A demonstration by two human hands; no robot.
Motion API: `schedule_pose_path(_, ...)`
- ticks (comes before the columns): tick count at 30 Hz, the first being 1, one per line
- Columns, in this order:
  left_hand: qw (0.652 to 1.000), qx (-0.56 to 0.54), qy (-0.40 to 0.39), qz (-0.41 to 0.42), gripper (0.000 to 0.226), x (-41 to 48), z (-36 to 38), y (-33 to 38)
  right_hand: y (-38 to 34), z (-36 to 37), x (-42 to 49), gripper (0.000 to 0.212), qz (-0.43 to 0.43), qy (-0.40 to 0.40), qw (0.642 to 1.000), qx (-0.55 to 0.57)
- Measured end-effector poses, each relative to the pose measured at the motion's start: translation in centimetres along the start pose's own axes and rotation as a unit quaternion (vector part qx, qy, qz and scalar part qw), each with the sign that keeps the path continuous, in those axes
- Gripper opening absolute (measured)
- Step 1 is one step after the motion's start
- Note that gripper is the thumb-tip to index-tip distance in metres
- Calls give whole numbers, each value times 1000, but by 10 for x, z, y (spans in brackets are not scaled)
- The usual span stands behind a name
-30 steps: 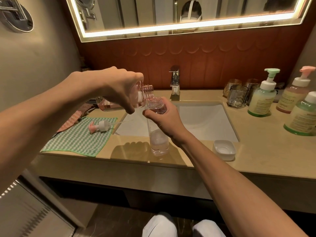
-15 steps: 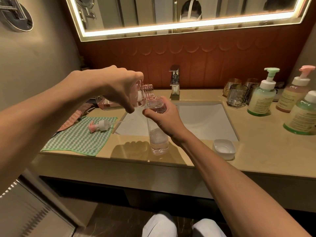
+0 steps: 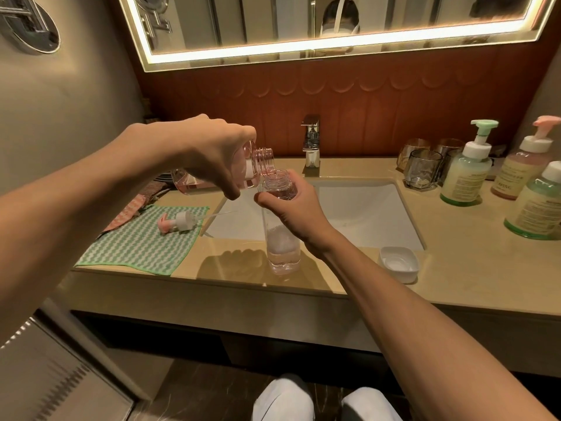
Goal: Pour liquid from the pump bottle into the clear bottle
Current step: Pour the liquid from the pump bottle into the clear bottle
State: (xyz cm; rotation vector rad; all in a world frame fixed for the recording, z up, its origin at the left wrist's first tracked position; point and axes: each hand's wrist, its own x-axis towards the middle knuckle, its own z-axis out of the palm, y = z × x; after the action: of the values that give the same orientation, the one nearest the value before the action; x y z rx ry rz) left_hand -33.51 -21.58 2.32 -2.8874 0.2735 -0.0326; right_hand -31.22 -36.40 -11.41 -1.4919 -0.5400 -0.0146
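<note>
**Asker:** Take the sink (image 3: pixel 364 214) as your mark. Where is everything, biggest first?

**Me:** The pump bottle (image 3: pixel 261 161) is in the air over the sink's left rim. It lies almost on its side, with its bare threaded neck dipped toward the mouth of the clear bottle (image 3: pixel 282 247). The clear bottle stands upright on the counter (image 3: pixel 455 268) at the sink's front left corner. The unscrewed pump head (image 3: pixel 177 221) lies on a green checked cloth (image 3: pixel 142 244) left of the sink.

**Asker:** And your fingers?

**Me:** My left hand (image 3: pixel 212 156) is clamped over the pump bottle's shoulder from above, fingers curled round it. My right hand (image 3: pixel 294 208) rings the clear bottle just under its neck, thumb on the near side.

**Asker:** How does the pump bottle handle?

**Me:** I judge it light plastic, part full of pink liquid that pools toward its base, so the weight shifts as I tilt. The wall is smooth and would go slippery if soap ran down it. Gripping near the shoulder gives me the finest control of the neck.

**Asker:** And the clear one?

**Me:** It is tall, narrow and nearly empty, with only a little liquid and foam at the bottom, so I expect it to tip easily. It looks thin-walled, so I hold it high and gently. That steadies the mouth without squeezing the bottle.
</note>
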Motion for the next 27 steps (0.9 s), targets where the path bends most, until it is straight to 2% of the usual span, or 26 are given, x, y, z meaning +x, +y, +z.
schedule_pose_path(27, 1000, 23, -6, -6, 91, -2, -2, 2, -1, 1, -1, 31, 0, -3, 1000, 3)
